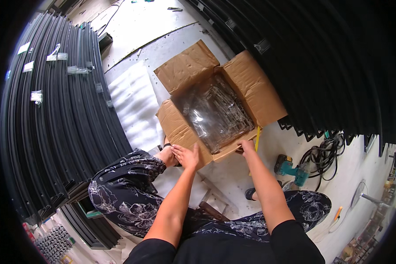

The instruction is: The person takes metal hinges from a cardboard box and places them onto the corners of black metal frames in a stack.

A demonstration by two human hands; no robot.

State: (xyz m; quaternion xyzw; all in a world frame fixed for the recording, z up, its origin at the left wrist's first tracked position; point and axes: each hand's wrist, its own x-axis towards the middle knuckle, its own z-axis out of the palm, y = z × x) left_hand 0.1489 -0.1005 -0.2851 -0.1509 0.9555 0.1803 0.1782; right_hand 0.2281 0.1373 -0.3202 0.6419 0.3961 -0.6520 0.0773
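Two hands, one open cardboard box (255, 86)

Box at centre, ahead of both knees, over pale floor (237, 187); three flaps clearly splayed outward. Inside: clear plastic wrap (200, 121) at left, one pile of slim clear-wrapped pieces (226, 105) at right, too tangled to count.

One left hand (187, 157): laid flat on left flap near the close corner, fingers extended. One right hand (245, 148): gripping near edge, fingers curled under.

Around it: one yellow strip (258, 140) just beside right hand; one teal cordless drill (291, 170) and one black cable coil (325, 156) further right; one white sheet (134, 105) left of box. Two big rows of black frames: one left (57, 110), one right (330, 66); cannot count each.
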